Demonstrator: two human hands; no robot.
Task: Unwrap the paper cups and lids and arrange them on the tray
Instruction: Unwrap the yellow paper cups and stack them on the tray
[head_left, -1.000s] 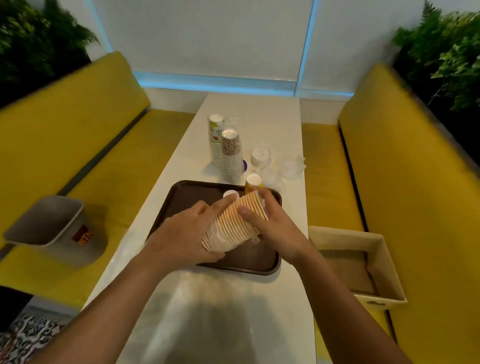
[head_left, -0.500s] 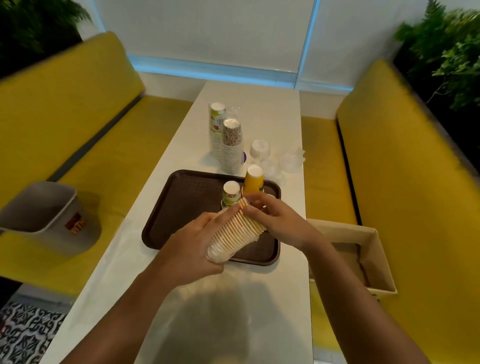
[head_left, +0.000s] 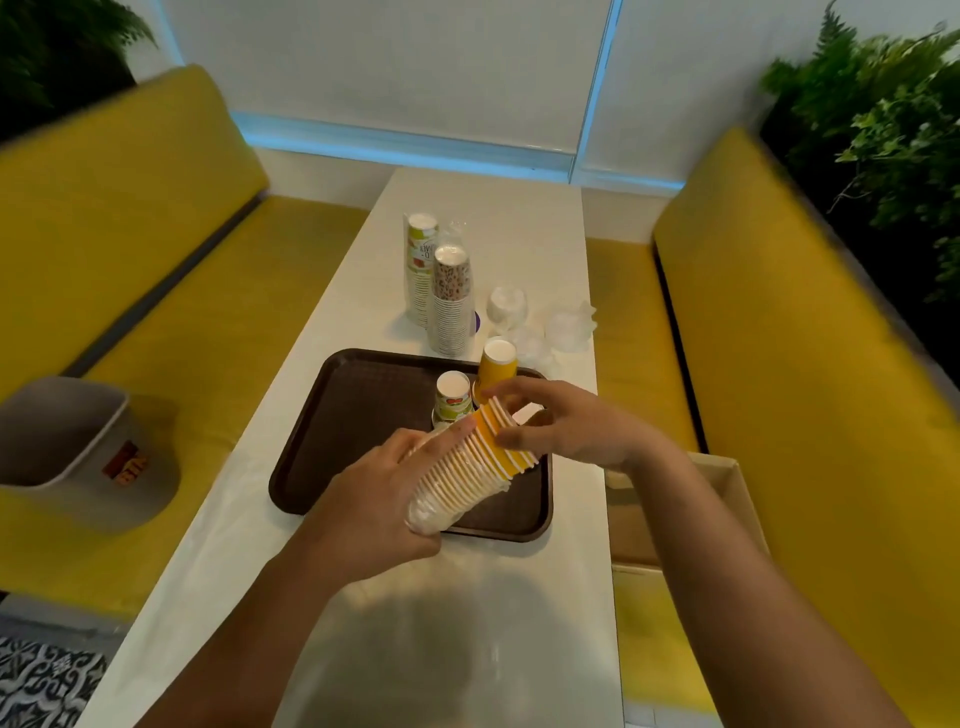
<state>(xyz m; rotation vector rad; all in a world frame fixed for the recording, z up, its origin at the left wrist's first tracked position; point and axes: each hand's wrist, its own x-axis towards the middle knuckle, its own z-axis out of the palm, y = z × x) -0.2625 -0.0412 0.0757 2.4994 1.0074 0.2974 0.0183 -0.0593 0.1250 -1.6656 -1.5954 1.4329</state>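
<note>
Left hand (head_left: 384, 499): fingers curled round the lower half of the yellow cup stack (head_left: 483, 462), thumb side hidden. That's your anchor grip

The stack hangs tilted above the near right part of the tray (head_left: 358, 410), upper end pointing away from you. My read: you hold it there so each cup you free has a short trip down

Clear wrap (head_left: 422, 512) is bunched at the stack's low end under your palm. The upper cups look bare, so the sleeve seems pushed back, not off

Right hand (head_left: 566, 431): fingers half curled, tips pinching the top few cups at the stack's upper end. Looks like you're separating one; can't tell how many you've caught

Left of the tray, on the bench, is a grey bin (head_left: 62, 431). Right of the tray is a cardboard box (head_left: 675, 514). Either is probably where the wrap goes

On the tray's far right part, a fruit-print cup (head_left: 453, 397) and a single yellow cup (head_left: 497, 364) stand upside down, side by side, just past the stack

Past the tray's far edge is a patterned cup stack (head_left: 451, 301), with a white printed stack (head_left: 422, 265) behind it. Both look sleeved, though it's hard to be sure. The clear lids (head_left: 569, 325) are past the tray's far right corner, untouched by either hand
</note>
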